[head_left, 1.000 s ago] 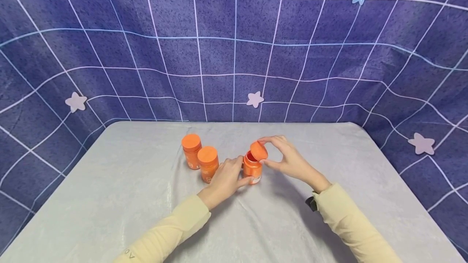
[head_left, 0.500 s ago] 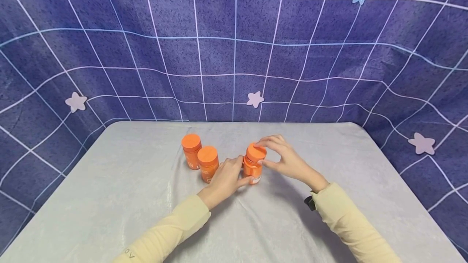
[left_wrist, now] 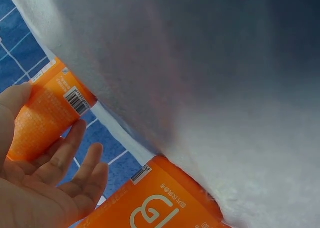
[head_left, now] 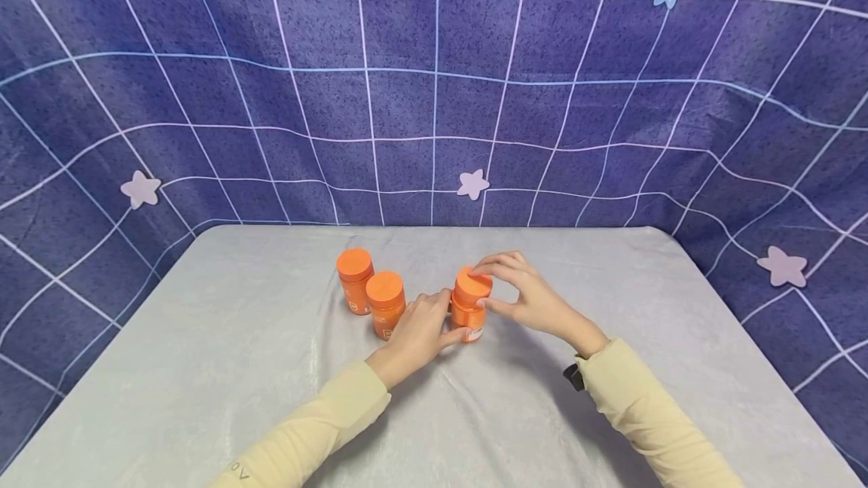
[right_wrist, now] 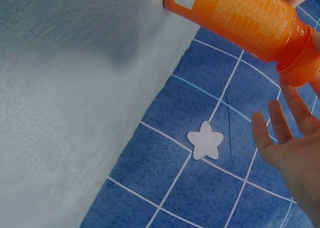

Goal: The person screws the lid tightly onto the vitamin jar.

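An orange bottle (head_left: 468, 316) stands upright on the table, held by my left hand (head_left: 422, 330) with the thumb on its near side. Its orange cap (head_left: 472, 286) sits over the mouth, and my right hand (head_left: 532, 300) pinches it between thumb and fingers. In the right wrist view a gap shows between the cap (right_wrist: 299, 66) and the bottle's shoulder, and some fingers extend free below it. The left wrist view shows a barcode on the label of the held bottle (left_wrist: 47, 113).
Two more capped orange bottles stand left of my left hand: a nearer bottle (head_left: 386, 315) close beside it and a farther bottle (head_left: 355, 288). The grey-white cloth-covered table (head_left: 237, 367) ends at a blue gridded curtain (head_left: 407, 104) with stars.
The cap, tilted above the open bottle earlier, has come down level onto its mouth with my right hand. My left hand and the other two bottles stay put.
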Tool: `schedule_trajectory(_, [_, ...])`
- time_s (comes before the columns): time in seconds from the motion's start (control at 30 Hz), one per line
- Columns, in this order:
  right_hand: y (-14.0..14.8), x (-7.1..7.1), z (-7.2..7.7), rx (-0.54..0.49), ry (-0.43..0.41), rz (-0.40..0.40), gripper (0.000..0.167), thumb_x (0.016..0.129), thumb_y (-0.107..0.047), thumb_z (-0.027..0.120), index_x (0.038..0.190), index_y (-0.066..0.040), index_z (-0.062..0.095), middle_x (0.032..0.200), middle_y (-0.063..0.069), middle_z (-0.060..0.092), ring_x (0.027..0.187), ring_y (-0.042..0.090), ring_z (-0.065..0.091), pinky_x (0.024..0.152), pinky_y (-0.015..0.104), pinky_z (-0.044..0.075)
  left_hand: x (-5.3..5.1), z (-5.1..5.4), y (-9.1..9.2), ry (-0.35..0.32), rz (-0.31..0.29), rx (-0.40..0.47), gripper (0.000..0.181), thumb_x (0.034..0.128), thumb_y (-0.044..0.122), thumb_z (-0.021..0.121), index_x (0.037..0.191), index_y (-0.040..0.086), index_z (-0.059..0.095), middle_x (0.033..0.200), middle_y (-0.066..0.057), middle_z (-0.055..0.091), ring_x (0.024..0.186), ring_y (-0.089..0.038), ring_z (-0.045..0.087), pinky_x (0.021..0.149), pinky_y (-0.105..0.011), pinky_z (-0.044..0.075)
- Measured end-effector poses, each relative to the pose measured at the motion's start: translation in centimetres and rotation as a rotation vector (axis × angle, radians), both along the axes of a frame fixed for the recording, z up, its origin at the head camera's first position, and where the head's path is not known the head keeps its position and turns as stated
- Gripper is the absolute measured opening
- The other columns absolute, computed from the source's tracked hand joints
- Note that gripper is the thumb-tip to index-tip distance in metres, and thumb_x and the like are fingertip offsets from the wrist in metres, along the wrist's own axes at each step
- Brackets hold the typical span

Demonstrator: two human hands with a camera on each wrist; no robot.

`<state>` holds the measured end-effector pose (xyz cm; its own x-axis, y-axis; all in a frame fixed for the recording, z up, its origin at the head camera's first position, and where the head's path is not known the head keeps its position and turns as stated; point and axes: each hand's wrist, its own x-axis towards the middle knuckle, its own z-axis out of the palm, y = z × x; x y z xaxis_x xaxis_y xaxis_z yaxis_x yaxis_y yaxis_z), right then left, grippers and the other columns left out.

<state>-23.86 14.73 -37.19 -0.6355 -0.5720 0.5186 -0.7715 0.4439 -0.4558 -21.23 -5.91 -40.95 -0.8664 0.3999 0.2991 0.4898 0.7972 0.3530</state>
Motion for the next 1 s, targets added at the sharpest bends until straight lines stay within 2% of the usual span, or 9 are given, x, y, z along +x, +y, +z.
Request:
schedule_trajectory(0.43, [-0.31,0.08,-0.27,0.011,0.001,0.023,0.041,0.076,-0.017,0.072,0.115,-0.01,0.061,0.116,0.004,0.058,0.114,0.022,0.044,0.097,0.048,0.036,-0.06,-0.15,-0.03,-0.014,0.013,-0.008,0.048,0.0754,0.044,0.07,0.104,0.009,0.054,0.089,-0.002,0.065,0.079,-0.019,0.057,0.072,-0.034,0.046])
schedule_trajectory(1.0, [-0.42,0.23,-0.25,0.006,0.0,0.012,0.04,0.075,-0.016,0.072,0.113,-0.01,0.062,0.115,0.005,0.058,0.113,0.021,0.044,0.097,0.046,0.036,-0.08,-0.17,0.03,-0.017,0.023,-0.015,0.051,0.0757,0.047,0.069,0.106,0.009,0.055,0.089,-0.001,0.064,0.081,-0.019,0.057,0.073,-0.034,0.047])
